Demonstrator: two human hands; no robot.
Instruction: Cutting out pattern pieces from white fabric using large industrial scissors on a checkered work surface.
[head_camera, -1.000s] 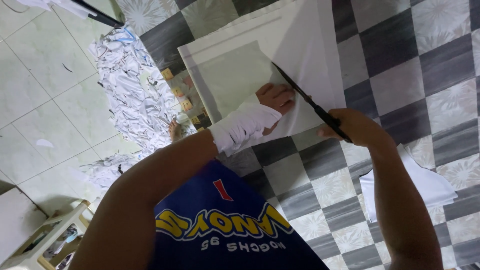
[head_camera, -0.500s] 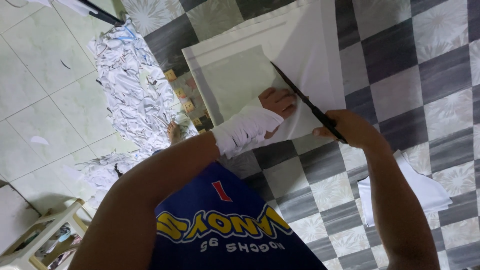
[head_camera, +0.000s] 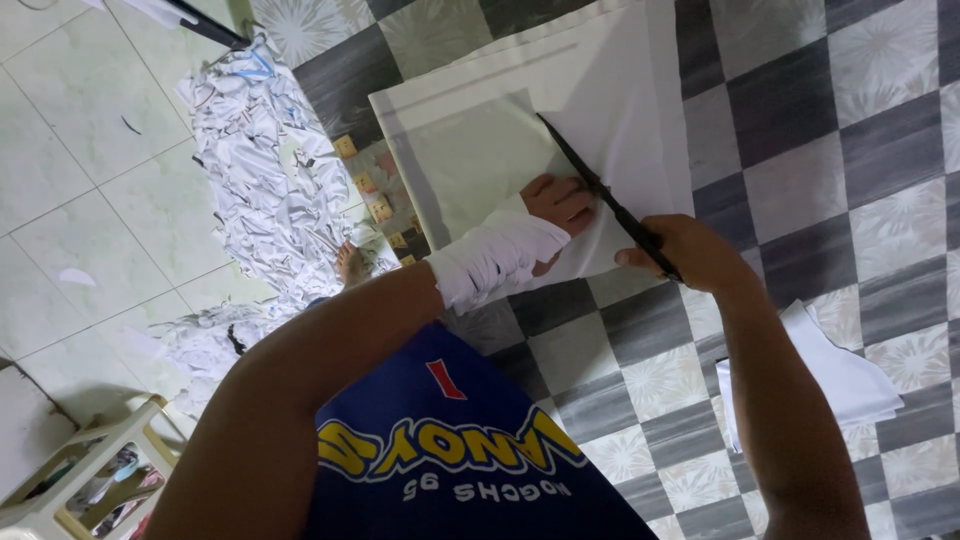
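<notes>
A stack of white fabric (head_camera: 610, 80) lies flat on a checkered grey-and-white floor (head_camera: 830, 130). My left hand (head_camera: 560, 203), wrist wrapped in white cloth, presses down on the fabric near its lower edge. My right hand (head_camera: 685, 250) grips the handles of long black scissors (head_camera: 600, 195). The blades point up and left across the fabric, right beside my left hand's fingers. Under the top layer a greyish rectangular shape (head_camera: 470, 165) shows through.
A heap of white fabric scraps (head_camera: 270, 170) lies to the left on pale tiles. Small tan pieces (head_camera: 375, 195) sit by the fabric's left edge. Folded white pieces (head_camera: 840, 375) lie at the right. A white plastic stool (head_camera: 75, 480) stands bottom left.
The view has shifted slightly. My right hand with the scissors has edged a little along the fabric; my left hand stays pressed in place.
</notes>
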